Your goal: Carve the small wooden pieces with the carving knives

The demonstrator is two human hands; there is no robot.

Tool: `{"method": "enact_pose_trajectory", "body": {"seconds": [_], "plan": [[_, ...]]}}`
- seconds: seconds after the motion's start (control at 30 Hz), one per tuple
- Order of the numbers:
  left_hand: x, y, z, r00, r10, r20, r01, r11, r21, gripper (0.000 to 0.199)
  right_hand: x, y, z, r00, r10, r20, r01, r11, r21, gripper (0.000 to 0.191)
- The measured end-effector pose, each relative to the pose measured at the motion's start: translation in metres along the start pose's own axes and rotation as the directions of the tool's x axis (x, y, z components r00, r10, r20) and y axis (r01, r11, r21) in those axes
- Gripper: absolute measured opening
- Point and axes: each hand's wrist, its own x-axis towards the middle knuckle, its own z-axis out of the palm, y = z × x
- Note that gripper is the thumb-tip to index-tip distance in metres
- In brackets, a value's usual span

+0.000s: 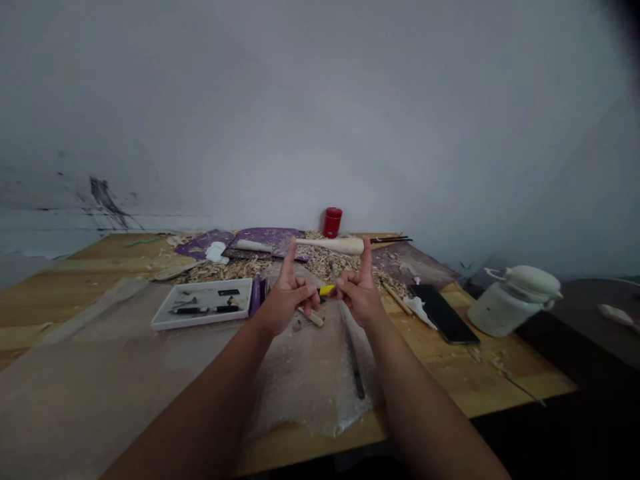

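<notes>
A pale wooden piece (333,245), thin at its left end and thicker at its right, spans the gap between my two raised index fingertips. My left hand (290,293) meets the thin end with its index finger, its other fingers curled inward. At the thick end is the index fingertip of my right hand (361,290), whose other fingers are also bent. Between the lower fingers shows a yellow object (327,291); whether either hand touches it is unclear. A long dark metal tool (353,353) lies below on the plastic sheet.
Wood shavings (235,269) and purple sheets (265,237) cover the table's back, near a red can (333,222). At left is a white tray (201,305) with small tools. A black phone (444,314), crumpled white tissue (420,311) and lidded jar (515,301) are at right.
</notes>
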Motion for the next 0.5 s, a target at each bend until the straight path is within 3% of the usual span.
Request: {"method": "enact_pose_trajectory", "body": {"seconds": [0.37, 0.5], "plan": [[0.0046, 0.0015, -0.0028, 0.983, 0.044, -0.18, -0.072, 0.986, -0.149, 0.071, 0.0004, 0.0016, -0.0003, 1.0, -0.013, 0.009, 0.013, 1.0, -0.01, 0.09], [0.0043, 0.0027, -0.0023, 0.982, 0.073, -0.174, -0.099, 0.984, -0.146, 0.072, 0.0006, 0.0027, -0.0005, 0.999, 0.008, 0.04, -0.008, 1.0, -0.016, 0.089]]}}
